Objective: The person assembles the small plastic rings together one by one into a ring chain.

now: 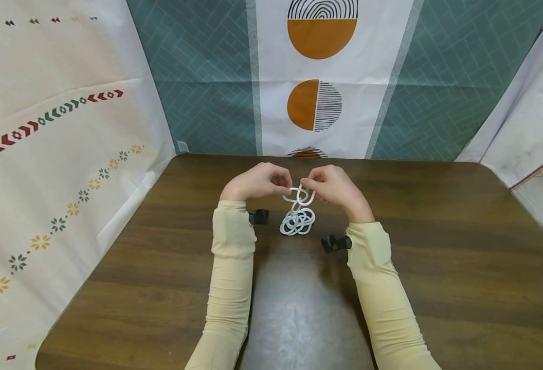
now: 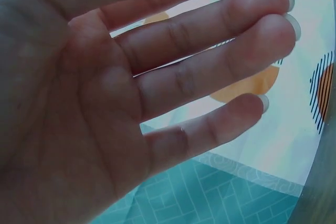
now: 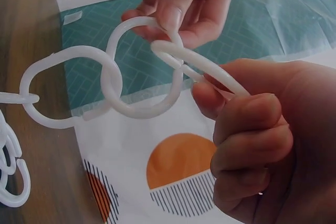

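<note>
White plastic chain links hang between my two hands over the table. My left hand (image 1: 261,182) pinches the top of one oval link (image 3: 147,112) between thumb and forefinger; its other fingers extend loosely in the left wrist view. With curled fingers, my right hand (image 1: 335,189) grips another link (image 3: 215,72), whose far end crosses the left-held link near its side. A third link (image 3: 68,56) passes through the left-held one and leads down to a heap of joined links (image 1: 294,224) on the tabletop. The right wrist view cuts this heap off at its left edge.
The brown wooden table (image 1: 151,277) extends around both forearms. Black camera mounts (image 1: 258,216) sit at the wrists, below the hands. Behind the table hangs a teal and white patterned cloth (image 1: 197,87), with a pale printed cloth (image 1: 68,169) at the left.
</note>
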